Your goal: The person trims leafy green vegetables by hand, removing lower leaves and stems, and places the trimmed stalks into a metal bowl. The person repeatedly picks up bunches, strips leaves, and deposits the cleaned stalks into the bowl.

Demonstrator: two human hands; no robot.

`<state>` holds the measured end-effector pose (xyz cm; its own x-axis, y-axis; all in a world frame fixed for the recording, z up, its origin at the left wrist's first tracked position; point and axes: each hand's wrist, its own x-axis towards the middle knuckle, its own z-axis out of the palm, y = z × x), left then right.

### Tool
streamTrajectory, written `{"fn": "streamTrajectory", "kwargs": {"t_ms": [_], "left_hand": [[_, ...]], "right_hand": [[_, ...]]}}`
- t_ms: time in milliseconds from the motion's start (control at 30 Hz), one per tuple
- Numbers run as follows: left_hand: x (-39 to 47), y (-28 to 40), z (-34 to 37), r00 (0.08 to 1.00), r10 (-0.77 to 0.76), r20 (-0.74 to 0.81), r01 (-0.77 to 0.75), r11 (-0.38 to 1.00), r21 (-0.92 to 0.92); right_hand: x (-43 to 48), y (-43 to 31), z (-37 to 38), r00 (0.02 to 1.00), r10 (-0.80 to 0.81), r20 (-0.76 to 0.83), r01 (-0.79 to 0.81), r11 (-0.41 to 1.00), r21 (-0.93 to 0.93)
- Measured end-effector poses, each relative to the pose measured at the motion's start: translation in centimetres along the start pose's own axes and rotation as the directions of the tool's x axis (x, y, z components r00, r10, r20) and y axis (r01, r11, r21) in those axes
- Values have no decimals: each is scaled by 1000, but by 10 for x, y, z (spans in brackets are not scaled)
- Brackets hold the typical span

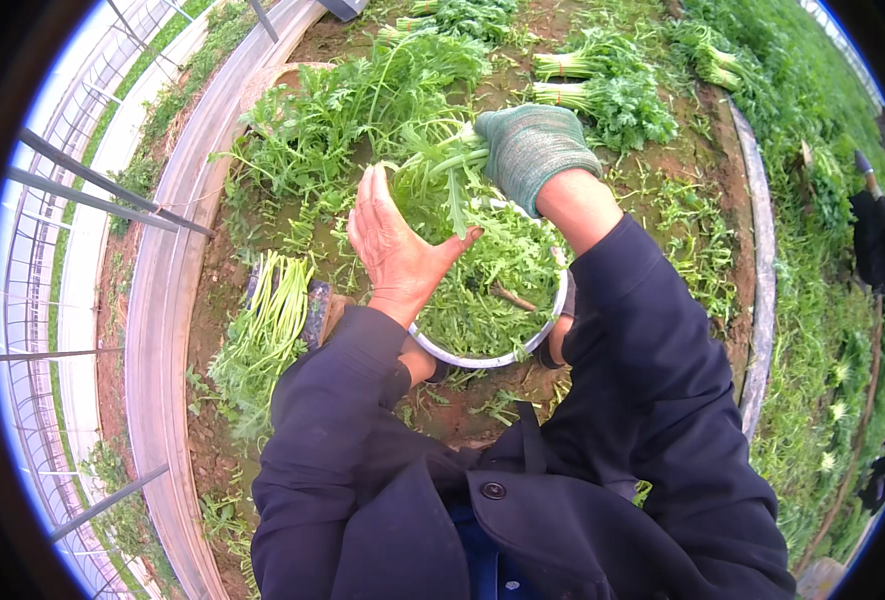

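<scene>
My right hand [540,154], in a green-grey knit glove, is closed around the stems of some leafy greens [450,161] with lobed leaves, above a round tub. My bare left hand [397,236] is spread, thumb out, beside the hanging leaves of these greens; it grips nothing that I can see. Below both hands the white-rimmed tub [480,363] stands between my lower legs, filled with loose leaves [472,300] and a brown stick-like piece [513,298]. A pile of greens with pale stems [281,300] lies left of my left forearm.
Loose greens [315,135] are heaped beyond my left hand. Banded bunches [570,95] lie on the soil at the upper right, more bunches [412,26] at the top. Metal poles [112,184] and a plastic-covered edge [161,300] run along the left. A person in dark clothes [881,232] is at the far right.
</scene>
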<state>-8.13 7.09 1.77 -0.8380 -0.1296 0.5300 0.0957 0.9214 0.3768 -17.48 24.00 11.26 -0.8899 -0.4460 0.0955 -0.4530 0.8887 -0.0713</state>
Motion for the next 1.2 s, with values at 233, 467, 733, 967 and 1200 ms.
{"fn": "streamTrajectory", "kwargs": {"t_ms": [233, 467, 733, 967, 1200], "left_hand": [[-1, -20, 34, 990, -131, -44, 131, 991, -8], [15, -56, 25, 974, -200, 111, 228, 894, -385], [34, -67, -5, 961, 260, -90, -273, 941, -202], [48, -71, -44, 692, -10, 722, 708, 204, -676], [37, -82, -50, 848, 154, 508, 197, 797, -571]], "right_hand": [[5, -7, 2, 988, 43, 146, -65, 986, 153], [3, 13, 13, 990, -139, -24, 141, 981, 135], [-8, 21, 23, 842, -276, -463, 391, 904, 172], [-10, 17, 23, 764, -280, -581, 466, 863, 197], [-7, 12, 35, 855, -205, -476, 371, 884, 286]]}}
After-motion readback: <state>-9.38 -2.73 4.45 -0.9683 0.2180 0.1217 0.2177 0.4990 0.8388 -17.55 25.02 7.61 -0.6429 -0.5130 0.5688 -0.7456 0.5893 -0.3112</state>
